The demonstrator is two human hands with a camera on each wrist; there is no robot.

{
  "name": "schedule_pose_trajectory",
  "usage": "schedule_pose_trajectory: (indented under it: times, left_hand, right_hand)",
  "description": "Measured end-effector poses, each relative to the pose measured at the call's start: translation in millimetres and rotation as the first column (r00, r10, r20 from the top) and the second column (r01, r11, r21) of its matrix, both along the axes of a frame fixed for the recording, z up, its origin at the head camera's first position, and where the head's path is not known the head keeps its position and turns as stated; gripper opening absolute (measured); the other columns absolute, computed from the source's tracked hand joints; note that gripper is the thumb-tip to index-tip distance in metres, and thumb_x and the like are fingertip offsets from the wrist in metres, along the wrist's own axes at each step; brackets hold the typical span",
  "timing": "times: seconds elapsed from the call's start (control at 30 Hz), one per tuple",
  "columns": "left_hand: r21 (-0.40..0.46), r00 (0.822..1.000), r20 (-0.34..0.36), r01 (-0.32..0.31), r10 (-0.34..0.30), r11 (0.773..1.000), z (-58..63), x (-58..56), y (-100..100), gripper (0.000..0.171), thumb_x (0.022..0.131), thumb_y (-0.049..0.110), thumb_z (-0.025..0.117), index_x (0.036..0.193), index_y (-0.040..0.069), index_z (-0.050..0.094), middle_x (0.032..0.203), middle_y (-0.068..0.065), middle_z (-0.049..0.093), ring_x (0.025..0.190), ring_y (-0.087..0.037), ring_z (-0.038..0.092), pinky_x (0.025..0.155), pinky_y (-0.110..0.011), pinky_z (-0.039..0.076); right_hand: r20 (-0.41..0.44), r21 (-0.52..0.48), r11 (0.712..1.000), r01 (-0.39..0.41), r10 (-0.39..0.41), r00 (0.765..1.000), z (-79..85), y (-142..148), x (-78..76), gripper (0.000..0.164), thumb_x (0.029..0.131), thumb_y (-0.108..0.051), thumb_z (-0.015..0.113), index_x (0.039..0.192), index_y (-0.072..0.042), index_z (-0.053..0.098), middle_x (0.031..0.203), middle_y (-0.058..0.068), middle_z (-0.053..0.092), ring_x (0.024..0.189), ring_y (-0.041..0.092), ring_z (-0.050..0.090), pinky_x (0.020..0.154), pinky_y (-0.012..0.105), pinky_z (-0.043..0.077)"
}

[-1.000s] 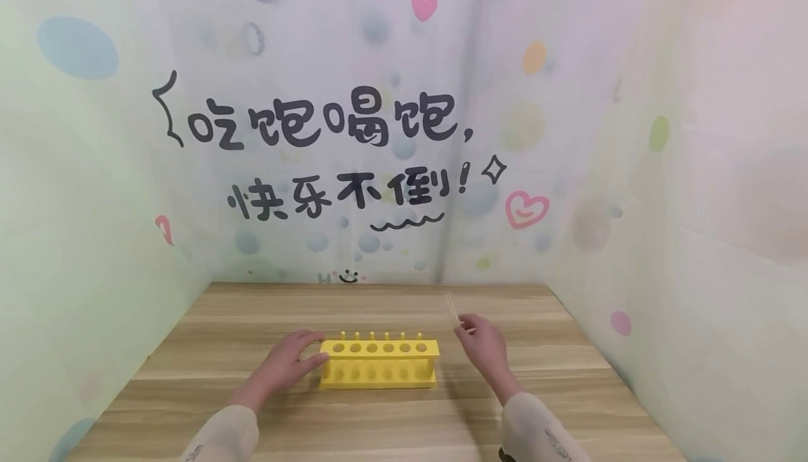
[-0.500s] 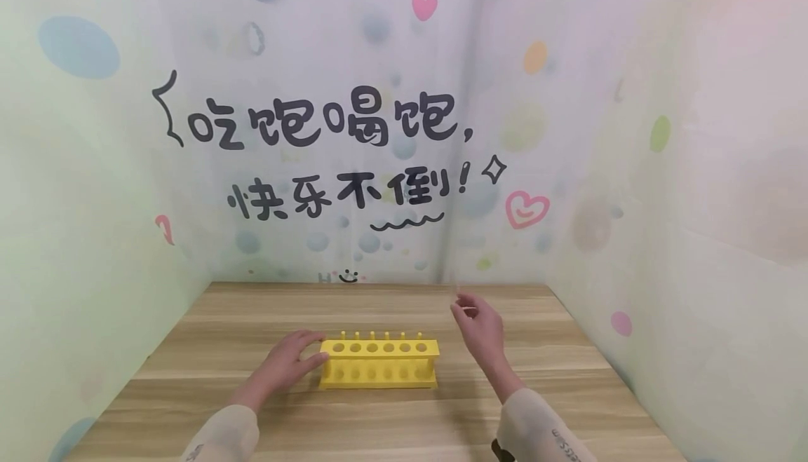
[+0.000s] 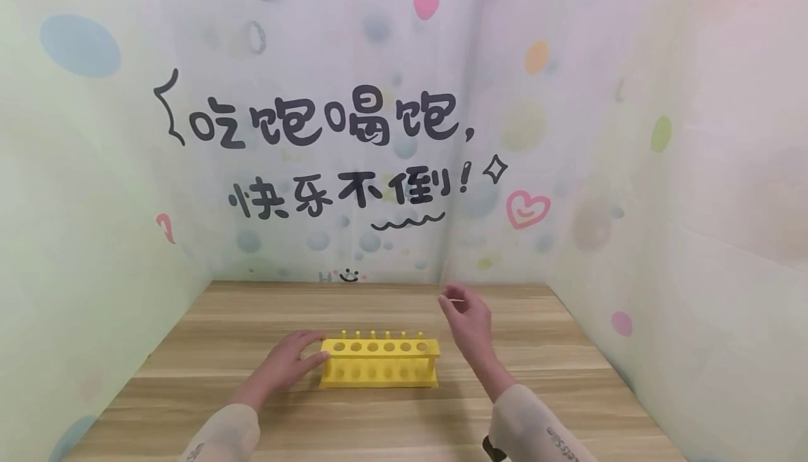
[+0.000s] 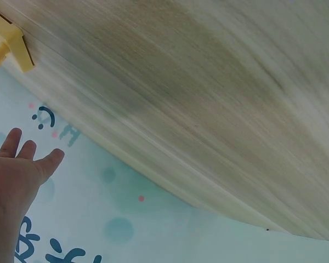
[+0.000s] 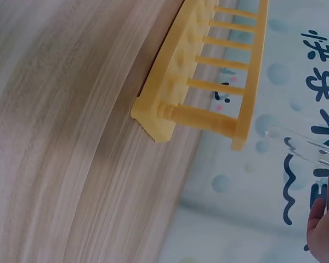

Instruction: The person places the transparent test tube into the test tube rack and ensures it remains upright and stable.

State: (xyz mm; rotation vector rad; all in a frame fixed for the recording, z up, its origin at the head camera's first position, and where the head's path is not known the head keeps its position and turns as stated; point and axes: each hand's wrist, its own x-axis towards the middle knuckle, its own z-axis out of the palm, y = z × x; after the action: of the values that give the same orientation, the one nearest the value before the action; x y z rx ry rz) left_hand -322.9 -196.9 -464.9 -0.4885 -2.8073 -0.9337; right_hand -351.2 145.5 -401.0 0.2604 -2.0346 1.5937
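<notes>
- On the bench (image 3: pixel 208 378), a yellow rack (image 3: pixel 380 353) is standing upright near the middle, showing six round holes along its top and a row of short pegs behind them.
- At its left end, the person's left hand (image 3: pixel 293 355) is holding the rack, the thumb lying at the front corner and a finger reaching the back corner; in the left wrist view, three fingers are spreading apart.
- Beyond the rack's right end, the right hand (image 3: pixel 467 311) is hovering above the bench, its thumb and fingers closing on a clear glass tube (image 5: pixel 299 144).
- Near the rack but apart from it, the tube is pointing its rounded end away from the fingers (in the head view it is hardly showing against the pale background).
- Over both forearms, pale sleeves (image 3: pixel 536 420) are covering the skin up to near the wrists, and something dark (image 3: pixel 494 448) is peeking out beside the right one.
- Behind the bench, a pale wall (image 3: pixel 568 132) is carrying coloured dots, a pink heart (image 3: pixel 426 6), a small smiley (image 3: pixel 349 275) and two lines of black lettering (image 3: pixel 341 192).
</notes>
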Motion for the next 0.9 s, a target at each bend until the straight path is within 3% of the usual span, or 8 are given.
schedule_pose_trajectory:
  times: [0.7,0.9]
  left_hand:
    - [0.009,1.0,0.006,0.001,-0.001,1.0,-1.9,-0.7,0,0.051,0.097,0.042,0.062,0.135,0.007,0.058,0.14,-0.02,0.053,0.132,-0.046,0.043,0.107,-0.065,0.032]
    - [0.013,1.0,0.002,0.004,-0.004,1.0,-1.8,-0.2,0,0.051,0.098,0.041,0.061,0.134,0.006,0.059,0.139,-0.02,0.053,0.131,-0.047,0.043,0.107,-0.065,0.033]
  right_hand:
    - [0.049,0.143,0.988,-0.059,0.053,0.997,-22.0,-15,5.3,0.022,0.089,-0.01,0.074,0.11,-0.007,0.068,0.096,0.002,0.071,0.086,0.019,0.07,0.073,0.026,0.059]
    - [0.097,0.181,0.981,-0.065,0.048,0.994,-30.4,-12,6.7,0.022,0.089,-0.012,0.074,0.11,-0.008,0.068,0.097,0.002,0.07,0.088,0.018,0.069,0.074,0.026,0.059]
